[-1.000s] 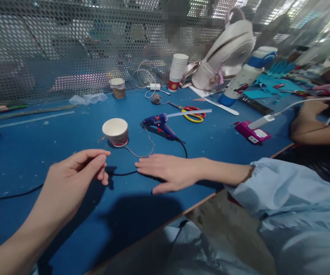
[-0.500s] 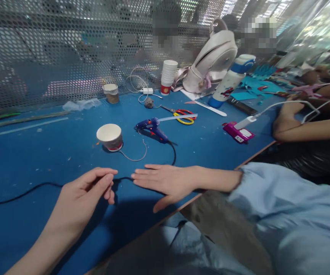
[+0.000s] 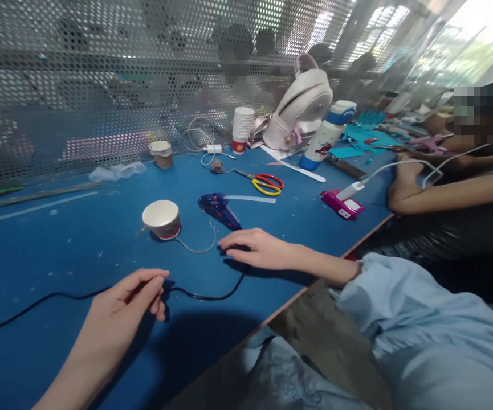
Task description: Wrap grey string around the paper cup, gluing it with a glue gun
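Observation:
My left hand [image 3: 133,302] is over the near left of the blue table, thumb and fingertips pinched together. Anything between them is too small to make out. A black cord [image 3: 206,297] runs behind that hand and curves toward the glue gun. My right hand [image 3: 257,247], palm down with fingers reaching out, hovers close to the handle of the blue glue gun [image 3: 220,210]. A clear glue stick [image 3: 252,199] juts from the gun's back end. Left of it stands a paper cup [image 3: 161,222] with grey string wrapped around it; a loose tail of string [image 3: 195,250] lies beside it.
Scissors [image 3: 267,183], a small ball of string [image 3: 216,165] and stacked paper cups [image 3: 243,131] are farther back. A bottle [image 3: 325,136] and a backpack [image 3: 300,108] stand near the perforated wall. At right are a pink power adapter [image 3: 343,204] and another person's arm [image 3: 451,191].
My right hand has lifted from lying flat on the cord and moved toward the glue gun's handle. My left hand keeps its pinch. The whole view has shifted slightly.

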The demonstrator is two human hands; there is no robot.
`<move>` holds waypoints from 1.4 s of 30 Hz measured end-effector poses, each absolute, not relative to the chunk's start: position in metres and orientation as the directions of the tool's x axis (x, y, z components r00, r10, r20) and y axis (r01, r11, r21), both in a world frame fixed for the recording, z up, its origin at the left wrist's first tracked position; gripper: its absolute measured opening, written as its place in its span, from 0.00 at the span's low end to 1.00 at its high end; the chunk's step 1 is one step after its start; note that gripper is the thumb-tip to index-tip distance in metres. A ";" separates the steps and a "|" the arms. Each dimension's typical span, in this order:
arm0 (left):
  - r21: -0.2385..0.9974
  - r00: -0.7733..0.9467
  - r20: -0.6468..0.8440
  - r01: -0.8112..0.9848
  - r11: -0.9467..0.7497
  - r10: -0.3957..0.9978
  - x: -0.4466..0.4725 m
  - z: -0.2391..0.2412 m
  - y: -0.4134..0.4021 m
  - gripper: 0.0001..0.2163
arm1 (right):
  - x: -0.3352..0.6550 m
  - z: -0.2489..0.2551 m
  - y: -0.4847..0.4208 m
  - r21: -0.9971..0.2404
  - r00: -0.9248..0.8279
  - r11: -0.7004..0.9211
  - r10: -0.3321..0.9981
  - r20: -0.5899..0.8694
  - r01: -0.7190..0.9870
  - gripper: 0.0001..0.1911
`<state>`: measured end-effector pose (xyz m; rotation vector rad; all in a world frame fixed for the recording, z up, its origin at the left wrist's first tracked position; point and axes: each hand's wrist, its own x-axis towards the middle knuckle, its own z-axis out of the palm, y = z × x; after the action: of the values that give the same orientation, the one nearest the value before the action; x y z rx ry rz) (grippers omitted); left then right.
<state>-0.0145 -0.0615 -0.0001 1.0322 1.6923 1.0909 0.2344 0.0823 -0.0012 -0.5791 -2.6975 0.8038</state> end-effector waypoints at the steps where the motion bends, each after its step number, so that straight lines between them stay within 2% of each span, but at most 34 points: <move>1: 0.943 -0.284 -0.219 0.184 0.277 0.934 -0.013 -0.001 -0.061 0.16 | 0.227 -0.005 0.084 -0.508 -0.847 0.778 0.507 0.159 0.370 0.17; 4: 0.943 -0.267 -0.229 0.178 0.282 0.936 -0.011 -0.006 -0.062 0.15 | 0.203 -0.019 0.081 -0.293 -0.807 0.793 0.582 0.104 0.534 0.32; 6: 0.944 -0.258 -0.227 0.178 0.277 0.939 -0.010 -0.009 -0.063 0.15 | 0.196 -0.025 0.073 -0.210 -0.800 0.788 0.598 0.040 0.579 0.39; 8: 0.947 -0.258 -0.218 0.177 0.268 0.941 -0.010 -0.011 -0.064 0.15 | 0.200 -0.025 0.060 -0.205 -0.815 0.797 0.579 -0.010 0.568 0.42; 11: 0.953 -0.261 -0.205 0.167 0.253 0.944 -0.010 -0.012 -0.065 0.16 | 0.218 -0.021 0.041 -0.276 -0.874 0.835 0.485 -0.040 0.476 0.43; 13: 0.951 -0.255 -0.207 0.175 0.256 0.945 -0.011 -0.013 -0.065 0.16 | 0.229 -0.017 0.035 -0.342 -0.906 0.848 0.423 -0.026 0.406 0.39; 16: 0.942 -0.256 -0.217 0.198 0.271 0.942 -0.013 -0.014 -0.065 0.17 | 0.237 -0.015 0.042 -0.442 -0.907 0.828 0.416 0.072 0.345 0.24; 19: 0.942 -0.265 -0.215 0.198 0.271 0.940 -0.013 -0.014 -0.064 0.18 | 0.229 -0.015 0.058 -0.431 -0.863 0.823 0.476 0.167 0.370 0.17; 21: 0.948 -0.269 -0.212 0.178 0.265 0.940 -0.012 -0.013 -0.063 0.18 | 0.216 -0.015 0.069 -0.353 -0.824 0.801 0.553 0.124 0.484 0.18; 23: 0.951 -0.252 -0.220 0.160 0.264 0.942 -0.011 -0.012 -0.062 0.18 | 0.197 -0.013 0.079 -0.254 -0.768 0.746 0.640 0.020 0.616 0.19; 26: 0.953 -0.240 -0.222 0.151 0.263 0.945 -0.008 -0.010 -0.061 0.17 | 0.171 -0.013 0.091 -0.189 -0.714 0.695 0.698 -0.052 0.694 0.15; 31: 0.954 -0.258 -0.229 0.131 0.269 0.939 -0.002 -0.007 -0.063 0.17 | 0.153 -0.016 0.104 -0.146 -0.665 0.652 0.744 -0.064 0.744 0.16; 39: 0.958 -0.272 -0.247 0.076 0.277 0.930 0.008 -0.005 -0.067 0.15 | 0.177 -0.008 0.082 -0.139 -0.727 0.714 0.681 -0.087 0.686 0.15; 42: 0.955 -0.268 -0.246 0.097 0.281 0.931 0.008 -0.006 -0.067 0.15 | 0.175 -0.005 0.079 -0.113 -0.688 0.680 0.721 -0.076 0.725 0.17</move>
<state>0.0083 -0.0673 -0.0056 0.9670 1.6115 1.1154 0.1748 0.0786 -0.0047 -1.2498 -2.9021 0.2129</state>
